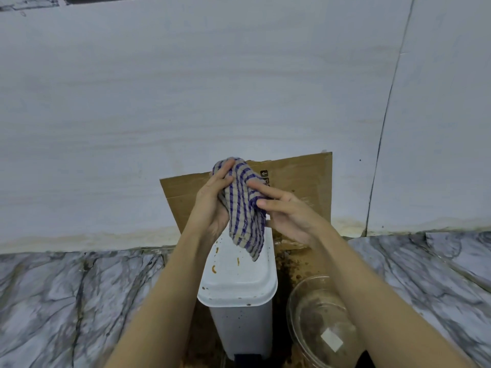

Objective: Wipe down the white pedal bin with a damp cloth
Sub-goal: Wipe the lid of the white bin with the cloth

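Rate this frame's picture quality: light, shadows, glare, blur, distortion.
Head view: cool, even light, no hard shadows. Head view: the wide-angle lens bends the wall seam on the right. Head view: slightly soft overall, yet the cloth stripes and the orange stains on the bin lid read clearly. Head view: faint sheen on the glass bowl, no strong glare.

One bin (pixel 239 285), one cloth (pixel 243 208) above it, my two hands there too, left hand (pixel 212 203) and right hand (pixel 289 216), one cardboard sheet (pixel 300 176) behind the bin, one bowl (pixel 318 314) beside it.
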{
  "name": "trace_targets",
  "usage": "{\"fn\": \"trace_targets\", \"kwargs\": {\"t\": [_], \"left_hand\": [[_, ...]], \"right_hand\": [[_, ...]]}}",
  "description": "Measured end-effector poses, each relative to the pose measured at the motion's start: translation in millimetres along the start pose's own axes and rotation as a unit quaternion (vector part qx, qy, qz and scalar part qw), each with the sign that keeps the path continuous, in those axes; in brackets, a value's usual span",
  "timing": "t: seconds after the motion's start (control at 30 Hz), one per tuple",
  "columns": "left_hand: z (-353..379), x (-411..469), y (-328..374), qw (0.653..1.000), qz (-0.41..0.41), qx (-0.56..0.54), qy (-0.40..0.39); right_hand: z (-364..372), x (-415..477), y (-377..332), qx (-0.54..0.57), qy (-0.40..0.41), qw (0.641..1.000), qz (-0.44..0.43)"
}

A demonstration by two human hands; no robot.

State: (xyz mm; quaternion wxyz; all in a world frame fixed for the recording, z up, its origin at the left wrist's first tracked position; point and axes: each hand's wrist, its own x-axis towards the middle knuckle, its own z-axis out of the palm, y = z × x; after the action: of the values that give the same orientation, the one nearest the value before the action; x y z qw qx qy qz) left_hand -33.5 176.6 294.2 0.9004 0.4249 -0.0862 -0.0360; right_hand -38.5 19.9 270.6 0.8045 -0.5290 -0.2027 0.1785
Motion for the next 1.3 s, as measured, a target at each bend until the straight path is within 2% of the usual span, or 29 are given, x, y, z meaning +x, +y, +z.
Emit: {"fn": "trace_targets", "kwargs": {"t": [0.13, 0.23, 0.37, 0.47, 0.6, 0.73, 0.8, 0.9, 0.97, 1.03, 1.17, 1.3], "left_hand": [[-4, 3, -1, 1.0, 0.018, 0.017, 0.012], [-10, 5, 0, 0.998, 0.015, 0.048, 0.033], [-23, 4, 4, 0.984, 0.009, 0.173, 0.041], [-29, 4, 4, 0.983, 0.008, 0.176, 0.048], [-30, 5, 4, 0.987, -0.003, 0.151, 0.051], [-33, 3, 9, 0.983, -0.022, 0.181, 0.025], [-37, 3, 12, 0.96, -0.026, 0.277, 0.015], [-41, 4, 7, 0.895, -0.018, 0.446, 0.014], [-44, 5, 3, 0.868, -0.004, 0.495, 0.024], [-46, 5, 1, 0.856, 0.006, 0.516, 0.026], [-46, 7, 1, 0.865, 0.027, 0.499, 0.041], [-44, 7, 4, 0.884, 0.048, 0.463, 0.052]], "right_hand": [[9, 4, 4, -0.01, -0.009, 0.999, 0.029], [8, 9, 9, -0.039, 0.076, 0.996, -0.006], [3, 13, 8, -0.02, 0.171, 0.983, -0.066], [2, 12, 4, -0.042, 0.149, 0.986, -0.064], [2, 11, 7, -0.21, 0.098, 0.973, -0.025], [1, 11, 5, -0.17, 0.167, 0.97, -0.055], [-1, 10, 2, -0.176, 0.21, 0.959, -0.076], [-4, 10, 3, -0.189, 0.25, 0.946, -0.08], [-5, 11, 4, -0.189, 0.266, 0.942, -0.071], [-6, 10, 4, -0.207, 0.272, 0.937, -0.064], [-7, 8, 2, -0.261, 0.284, 0.921, -0.058], [-8, 7, 0, -0.251, 0.295, 0.92, -0.064]]}}
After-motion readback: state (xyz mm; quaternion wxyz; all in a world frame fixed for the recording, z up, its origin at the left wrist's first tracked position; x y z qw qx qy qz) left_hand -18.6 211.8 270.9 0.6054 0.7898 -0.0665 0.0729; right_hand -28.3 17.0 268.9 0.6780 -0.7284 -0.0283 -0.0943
